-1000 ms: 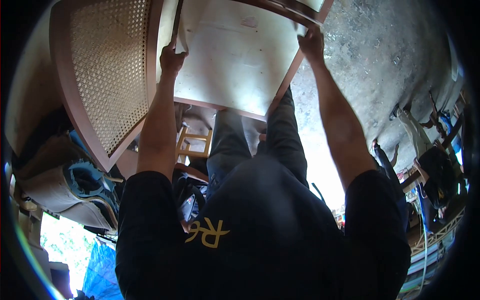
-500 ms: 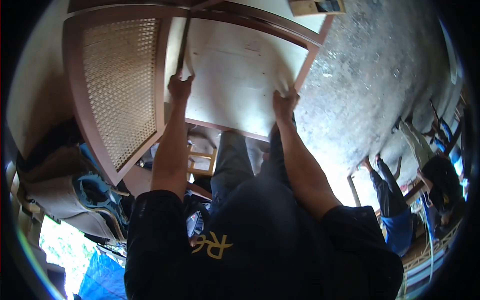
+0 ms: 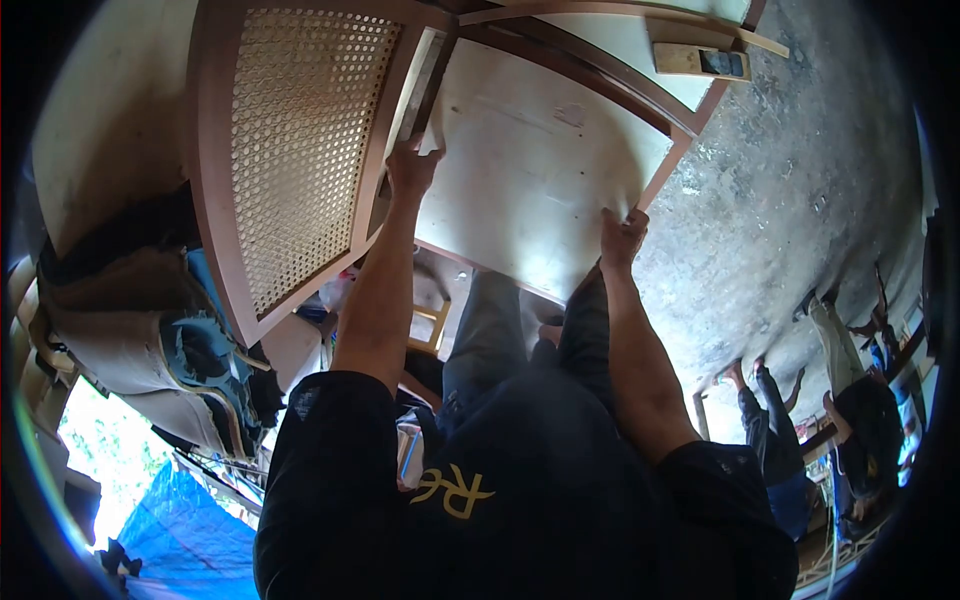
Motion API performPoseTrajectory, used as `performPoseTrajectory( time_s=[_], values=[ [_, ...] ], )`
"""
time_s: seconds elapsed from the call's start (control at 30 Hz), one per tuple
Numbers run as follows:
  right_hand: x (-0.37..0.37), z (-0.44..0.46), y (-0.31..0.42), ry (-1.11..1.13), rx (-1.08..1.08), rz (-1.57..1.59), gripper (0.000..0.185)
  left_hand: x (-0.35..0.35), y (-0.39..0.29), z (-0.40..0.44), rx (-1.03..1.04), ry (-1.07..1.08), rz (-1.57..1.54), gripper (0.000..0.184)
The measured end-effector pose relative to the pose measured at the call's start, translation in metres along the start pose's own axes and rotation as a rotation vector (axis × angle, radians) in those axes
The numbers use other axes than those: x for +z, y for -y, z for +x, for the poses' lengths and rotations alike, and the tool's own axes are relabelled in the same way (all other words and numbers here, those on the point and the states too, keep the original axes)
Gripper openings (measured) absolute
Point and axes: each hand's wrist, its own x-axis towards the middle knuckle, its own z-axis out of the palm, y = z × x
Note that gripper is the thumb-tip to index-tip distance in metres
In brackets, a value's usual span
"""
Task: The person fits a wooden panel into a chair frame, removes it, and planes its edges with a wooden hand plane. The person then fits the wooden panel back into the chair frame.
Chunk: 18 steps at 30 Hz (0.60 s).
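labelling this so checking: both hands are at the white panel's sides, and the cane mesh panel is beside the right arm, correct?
Wrong arm: the head view shows the cane mesh panel beside the left arm. Both hands are at the sides of the white panel.

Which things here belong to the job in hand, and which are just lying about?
Apparently the job:
left hand
right hand
brown-framed white panel
cane panel beside it
perhaps the wooden block

Apparently lying about:
blue tarp
torn padded piece

Left hand (image 3: 412, 168) and right hand (image 3: 624, 238) gripping opposite sides of a brown-framed white panel (image 3: 545, 160), cane panel (image 3: 300, 150) at left, wooden block (image 3: 680, 60) beyond, blue tarp (image 3: 180, 530) lower left
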Motion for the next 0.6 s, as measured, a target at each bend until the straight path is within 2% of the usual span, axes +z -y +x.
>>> performPoseTrajectory(
  time_s=[0.23,0.33,0.6],
  values=[
    [-0.009,0.001,0.015,0.043,-0.031,0.007,0.049,0.006,-0.002,-0.004,-0.033,-0.05,-0.019,0.057],
    [-0.019,-0.004,0.034,0.124,0.052,0.123,0.049,0.008,-0.001,-0.002,-0.024,-0.064,-0.023,0.055],
    [-0.011,-0.004,0.01,0.086,0.02,0.084,0.048,0.008,0.003,0.0,0.01,-0.069,0.02,0.061]
  ],
)
